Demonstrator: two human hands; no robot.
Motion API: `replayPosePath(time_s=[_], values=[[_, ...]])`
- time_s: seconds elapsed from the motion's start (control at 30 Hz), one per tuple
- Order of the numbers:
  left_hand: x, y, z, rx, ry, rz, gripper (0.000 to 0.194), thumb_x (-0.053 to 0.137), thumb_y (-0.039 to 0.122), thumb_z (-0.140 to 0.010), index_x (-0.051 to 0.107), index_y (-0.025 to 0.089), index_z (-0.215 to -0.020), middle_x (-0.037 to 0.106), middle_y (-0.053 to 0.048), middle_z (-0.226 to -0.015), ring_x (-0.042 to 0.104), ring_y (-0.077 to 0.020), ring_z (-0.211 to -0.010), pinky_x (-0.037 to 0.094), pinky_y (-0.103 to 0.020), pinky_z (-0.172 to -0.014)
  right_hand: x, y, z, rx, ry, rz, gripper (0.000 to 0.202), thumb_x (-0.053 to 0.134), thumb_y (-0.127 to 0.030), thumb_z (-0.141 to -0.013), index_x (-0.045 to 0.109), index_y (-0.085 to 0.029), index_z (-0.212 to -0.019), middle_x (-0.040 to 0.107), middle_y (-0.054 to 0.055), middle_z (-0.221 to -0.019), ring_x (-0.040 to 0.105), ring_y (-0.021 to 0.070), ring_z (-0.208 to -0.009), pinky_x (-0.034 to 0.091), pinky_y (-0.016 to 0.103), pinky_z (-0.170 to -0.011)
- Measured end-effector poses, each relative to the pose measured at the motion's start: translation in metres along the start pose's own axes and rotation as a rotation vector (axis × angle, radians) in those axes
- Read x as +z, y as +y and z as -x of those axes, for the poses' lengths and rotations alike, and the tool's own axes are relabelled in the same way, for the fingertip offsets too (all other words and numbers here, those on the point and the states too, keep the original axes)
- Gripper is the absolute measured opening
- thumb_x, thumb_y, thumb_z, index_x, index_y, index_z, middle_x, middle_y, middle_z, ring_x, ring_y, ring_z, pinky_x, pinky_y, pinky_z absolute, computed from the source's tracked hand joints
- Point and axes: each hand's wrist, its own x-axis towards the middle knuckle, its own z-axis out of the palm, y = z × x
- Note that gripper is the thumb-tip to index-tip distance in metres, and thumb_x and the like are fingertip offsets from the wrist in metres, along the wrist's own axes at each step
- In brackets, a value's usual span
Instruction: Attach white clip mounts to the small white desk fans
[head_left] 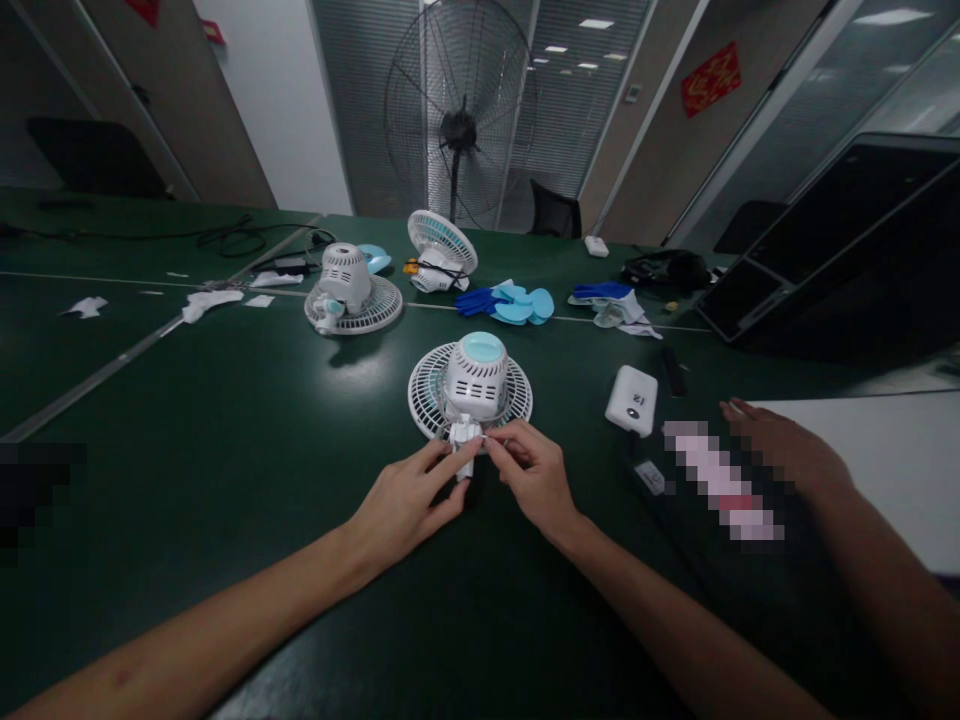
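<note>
A small white fan [477, 378] with a light-blue round cap lies grille-down on the dark green table. From its near side a white bracket [465, 432] points toward me. My left hand [412, 497] has its fingers wrapped round this bracket from the left. On the right, my right hand [534, 470] pinches at the bracket's right side, thumb and index finger together. Whatever small piece sits between those fingertips is too small to name.
A second fan [346, 285] lies farther back left, a third [441, 250] behind centre. Light-blue blades [523, 304] lie beside blue gloves [477, 301]. At right are a white box-like device [632, 400], another person's hand [787, 450] and a black case [840, 240].
</note>
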Motion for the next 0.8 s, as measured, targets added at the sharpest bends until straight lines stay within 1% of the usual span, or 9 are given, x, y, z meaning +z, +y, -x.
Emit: replayPosePath(time_s=[0.07,0.2,0.3,0.37,0.43,0.5,0.57,0.63,0.8], values=[[0.0012,-0.0013,0.0004,0.024,-0.001,-0.025,0.055,0.052,0.027,-0.105,0.036,0.031,-0.158,0.062,-0.009,-0.124,0.068,-0.0224,-0.101,0.063,-0.038,-0.083,-0.0006,0.0015,-0.0005,-0.003,-0.003,0.021,0.015,0.066,-0.031,-0.098,0.076,-0.039,-0.105,0.074,0.005,-0.09,0.071,0.02,-0.063,0.051,0.032,-0.04],[0.0048,-0.0039,0.0005,0.087,0.017,-0.109,0.046,0.052,0.024,-0.104,0.047,0.024,-0.149,0.063,-0.011,-0.124,0.067,-0.0246,-0.104,0.063,-0.041,-0.087,-0.0036,0.0039,-0.0009,-0.082,-0.041,0.078,0.012,0.067,-0.03,-0.099,0.077,-0.037,-0.1,0.075,0.004,-0.086,0.072,0.0193,-0.064,0.051,0.032,-0.043],[0.0063,-0.0041,-0.0004,0.106,0.031,-0.151,0.043,0.054,0.023,-0.102,0.051,0.022,-0.145,0.064,-0.011,-0.12,0.067,-0.0254,-0.102,0.063,-0.043,-0.085,-0.0044,0.0058,0.0,-0.138,-0.086,0.093,0.013,0.066,-0.029,-0.1,0.077,-0.034,-0.103,0.076,0.006,-0.087,0.073,0.0193,-0.066,0.052,0.032,-0.047],[0.006,-0.0032,-0.0012,0.099,0.029,-0.171,0.044,0.055,0.022,-0.101,0.051,0.022,-0.145,0.064,-0.01,-0.119,0.068,-0.0253,-0.1,0.063,-0.043,-0.085,-0.0034,0.0069,0.0012,-0.143,-0.108,0.1,0.014,0.066,-0.028,-0.1,0.076,-0.034,-0.107,0.077,0.005,-0.088,0.073,0.0187,-0.065,0.051,0.032,-0.046],[0.0051,-0.0022,-0.0018,0.091,0.024,-0.188,0.047,0.055,0.021,-0.101,0.049,0.023,-0.147,0.064,-0.01,-0.118,0.068,-0.0246,-0.097,0.063,-0.042,-0.083,-0.0016,0.0071,0.0027,-0.111,-0.109,0.08,0.017,0.065,-0.028,-0.101,0.074,-0.036,-0.113,0.077,0.005,-0.089,0.072,0.0177,-0.062,0.05,0.03,-0.044],[0.0041,-0.0015,-0.0019,0.095,0.023,-0.203,0.049,0.055,0.022,-0.102,0.046,0.025,-0.15,0.064,-0.01,-0.118,0.068,-0.024,-0.095,0.063,-0.042,-0.082,-0.0001,0.0063,0.0041,-0.051,-0.08,0.026,0.022,0.062,-0.028,-0.102,0.072,-0.037,-0.12,0.077,0.006,-0.092,0.072,0.017,-0.06,0.05,0.029,-0.042],[0.0035,-0.0014,-0.0015,0.099,0.025,-0.212,0.049,0.054,0.023,-0.102,0.045,0.025,-0.151,0.064,-0.01,-0.118,0.068,-0.0241,-0.095,0.063,-0.042,-0.082,0.0003,0.0045,0.0051,0.009,-0.048,-0.029,0.026,0.06,-0.03,-0.102,0.07,-0.038,-0.125,0.077,0.006,-0.096,0.072,0.0172,-0.061,0.053,0.029,-0.042],[0.0033,-0.0017,-0.0009,0.096,0.027,-0.212,0.05,0.053,0.024,-0.103,0.044,0.026,-0.152,0.064,-0.01,-0.119,0.068,-0.0241,-0.095,0.063,-0.042,-0.082,-0.0003,0.0024,0.0057,0.048,-0.048,-0.059,0.029,0.061,-0.03,-0.102,0.068,-0.039,-0.128,0.077,0.007,-0.099,0.073,0.0181,-0.064,0.056,0.03,-0.044],[0.0029,-0.0018,-0.0004,0.086,0.033,-0.194,0.051,0.054,0.024,-0.102,0.044,0.026,-0.152,0.065,-0.009,-0.117,0.067,-0.0233,-0.094,0.062,-0.041,-0.082,-0.0018,0.0003,0.0052,0.062,-0.075,-0.068,0.034,0.064,-0.028,-0.1,0.066,-0.042,-0.131,0.074,0.008,-0.104,0.072,0.0191,-0.066,0.06,0.032,-0.049]])
